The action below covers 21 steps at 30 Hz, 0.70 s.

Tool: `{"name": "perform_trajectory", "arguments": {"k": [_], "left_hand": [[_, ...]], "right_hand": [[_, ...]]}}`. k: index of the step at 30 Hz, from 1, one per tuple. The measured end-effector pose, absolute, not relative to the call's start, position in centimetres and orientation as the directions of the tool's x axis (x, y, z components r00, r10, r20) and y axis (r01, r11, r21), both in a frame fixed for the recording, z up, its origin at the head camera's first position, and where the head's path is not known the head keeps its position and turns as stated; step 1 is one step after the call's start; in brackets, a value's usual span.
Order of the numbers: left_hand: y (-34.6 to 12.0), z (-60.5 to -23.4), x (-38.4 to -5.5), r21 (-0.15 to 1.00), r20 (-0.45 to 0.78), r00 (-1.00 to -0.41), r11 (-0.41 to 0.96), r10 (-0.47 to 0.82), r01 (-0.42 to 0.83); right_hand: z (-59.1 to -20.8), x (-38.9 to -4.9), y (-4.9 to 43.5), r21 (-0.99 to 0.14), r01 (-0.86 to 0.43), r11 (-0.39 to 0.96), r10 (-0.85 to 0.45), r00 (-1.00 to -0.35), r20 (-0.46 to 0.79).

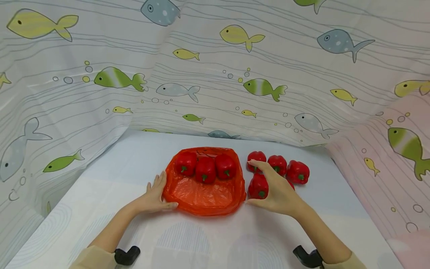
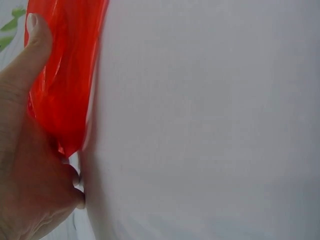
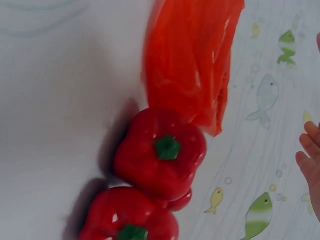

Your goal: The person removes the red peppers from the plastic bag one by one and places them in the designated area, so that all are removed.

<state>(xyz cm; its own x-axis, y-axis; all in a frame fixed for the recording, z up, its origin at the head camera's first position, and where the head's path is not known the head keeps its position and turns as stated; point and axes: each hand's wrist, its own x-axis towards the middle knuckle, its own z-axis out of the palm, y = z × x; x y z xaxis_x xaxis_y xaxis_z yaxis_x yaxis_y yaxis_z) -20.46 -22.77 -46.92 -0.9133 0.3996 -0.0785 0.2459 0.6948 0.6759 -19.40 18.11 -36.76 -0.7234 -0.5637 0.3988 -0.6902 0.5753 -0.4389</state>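
Observation:
An orange-red plastic bag (image 1: pixel 201 196) stands with its mouth spread wide, and three red bell peppers (image 1: pixel 205 170) with green stems sit in its far part. My left hand (image 1: pixel 151 198) rests against the bag's left side, fingers extended and thumb along the near edge. In the left wrist view that hand (image 2: pixel 30 180) lies along the bag wall (image 2: pixel 67 75). To the right of the bag, my right hand (image 1: pixel 280 192) hovers with thumb and fingers spread around the nearest loose bell pepper (image 1: pixel 258 186). The right wrist view shows its fingers (image 3: pixel 314 145) apart from the peppers (image 3: pixel 150 170).
More loose bell peppers stand right of the bag, among them one at the back (image 1: pixel 256 157), one in the middle (image 1: pixel 277 163) and one at the far right (image 1: pixel 298 172). Another is mostly hidden behind my right hand. A fish-patterned curtain (image 1: pixel 215 74) surrounds the white table (image 1: pixel 134 164).

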Motion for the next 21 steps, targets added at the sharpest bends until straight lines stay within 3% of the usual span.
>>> {"name": "perform_trajectory", "arguments": {"k": [7, 21], "left_hand": [[-22.8, -47.0, -20.6, 0.682, -0.075, -0.912, 0.688, 0.404, 0.249], [-22.8, -46.8, -20.4, 0.672, -0.079, -0.915, 0.699, 0.397, 0.245]], "right_hand": [[-35.7, -19.3, 16.2, -0.409, -0.73, 0.547, -0.606, -0.682, 0.408], [-35.1, -19.9, 12.8, -0.453, -0.759, 0.468, -0.656, -0.642, 0.397]]}}
